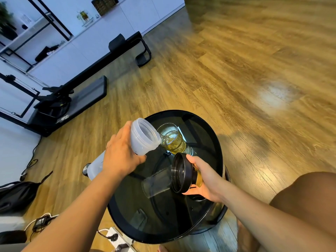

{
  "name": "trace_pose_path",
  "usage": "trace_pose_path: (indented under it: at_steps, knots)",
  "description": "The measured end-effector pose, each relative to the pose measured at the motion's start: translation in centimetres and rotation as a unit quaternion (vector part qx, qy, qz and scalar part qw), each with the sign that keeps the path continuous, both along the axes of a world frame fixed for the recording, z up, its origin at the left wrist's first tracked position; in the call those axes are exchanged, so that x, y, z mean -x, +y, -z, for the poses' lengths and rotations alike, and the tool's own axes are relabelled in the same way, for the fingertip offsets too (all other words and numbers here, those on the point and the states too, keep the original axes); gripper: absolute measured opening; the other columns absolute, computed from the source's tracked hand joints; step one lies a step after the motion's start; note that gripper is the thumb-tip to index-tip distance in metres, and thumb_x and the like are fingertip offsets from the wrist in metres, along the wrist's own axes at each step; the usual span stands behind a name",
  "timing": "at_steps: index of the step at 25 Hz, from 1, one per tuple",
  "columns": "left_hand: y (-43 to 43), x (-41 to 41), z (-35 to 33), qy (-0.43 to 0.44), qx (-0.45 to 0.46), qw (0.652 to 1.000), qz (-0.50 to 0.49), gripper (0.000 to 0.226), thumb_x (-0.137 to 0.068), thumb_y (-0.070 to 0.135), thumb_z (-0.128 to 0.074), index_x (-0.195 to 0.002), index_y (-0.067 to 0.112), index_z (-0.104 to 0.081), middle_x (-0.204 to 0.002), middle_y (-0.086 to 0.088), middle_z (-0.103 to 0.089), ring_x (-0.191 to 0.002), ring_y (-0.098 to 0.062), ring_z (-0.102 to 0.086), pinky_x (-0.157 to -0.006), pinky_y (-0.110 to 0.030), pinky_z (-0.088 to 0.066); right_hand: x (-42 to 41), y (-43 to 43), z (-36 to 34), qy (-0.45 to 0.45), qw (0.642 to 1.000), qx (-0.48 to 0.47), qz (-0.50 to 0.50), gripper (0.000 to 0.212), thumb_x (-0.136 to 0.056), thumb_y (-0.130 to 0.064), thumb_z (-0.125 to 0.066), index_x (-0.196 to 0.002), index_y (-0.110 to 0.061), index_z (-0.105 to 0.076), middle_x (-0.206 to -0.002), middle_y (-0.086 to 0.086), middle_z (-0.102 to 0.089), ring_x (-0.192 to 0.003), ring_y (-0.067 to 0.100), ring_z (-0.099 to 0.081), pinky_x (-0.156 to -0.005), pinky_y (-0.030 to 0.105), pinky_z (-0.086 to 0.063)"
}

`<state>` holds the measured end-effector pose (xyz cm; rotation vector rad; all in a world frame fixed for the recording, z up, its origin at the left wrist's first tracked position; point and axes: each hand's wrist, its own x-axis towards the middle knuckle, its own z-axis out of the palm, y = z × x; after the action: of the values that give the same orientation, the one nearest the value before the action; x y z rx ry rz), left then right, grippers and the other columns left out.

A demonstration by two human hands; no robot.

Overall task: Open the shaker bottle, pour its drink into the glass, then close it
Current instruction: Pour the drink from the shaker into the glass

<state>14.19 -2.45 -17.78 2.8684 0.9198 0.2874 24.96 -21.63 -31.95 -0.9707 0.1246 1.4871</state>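
Translucent white shaker bottle [138, 142] tilted in left hand [120, 157], long axis bottom-left to upper-right, mouth over the glass [171, 139] on the dark worktop [203, 128]. Right hand [205, 179] grips lid [181, 173], just right of bottle mouth; likely recaps next.

the frosted, milky-white translucent plastic shaker bottle [140, 140] contrasts with its dark brown, nearly black round lid [181, 172], which carries a gold cap. the clear drinking glass [171, 139] holds amber-yellow liquid. the round black-rimmed table [217, 142] has a smoky dark glass top, above a honey-brown wood-grain plank floor [236, 70].
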Motion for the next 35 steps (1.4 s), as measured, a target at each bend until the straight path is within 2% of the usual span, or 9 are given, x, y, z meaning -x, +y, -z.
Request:
trace_pose_path:
  at_steps: [7, 35]
  knots:
    - [0.05, 0.07, -0.13, 0.006, -0.007, 1.0, -0.004, 0.095, -0.056, 0.023, -0.093, -0.136, 0.029, -0.042, -0.115, 0.005, -0.06, -0.097, -0.03, -0.056, -0.089, -0.055, -0.05, -0.02, 0.1, 0.23, 0.0, 1.0, -0.002, -0.005, 0.064, -0.09, -0.056, -0.061, -0.143, -0.022, -0.05, -0.143, 0.018, -0.055, -0.126, 0.042, -0.056, -0.102, 0.06, -0.052]
    - [0.17, -0.24, -0.88, 0.024, -0.019, 1.0, -0.002, 0.098, -0.056, 0.021, -0.093, -0.14, 0.025, -0.043, -0.119, 0.003, -0.061, -0.099, -0.031, -0.059, -0.09, -0.055, -0.051, 0.01, 0.18, 0.04, -0.011, 1.0, -0.014, -0.007, 0.067, -0.09, -0.055, -0.061, -0.146, -0.021, -0.047, -0.144, 0.017, -0.054, -0.128, 0.04, -0.056, -0.101, 0.06, -0.051]
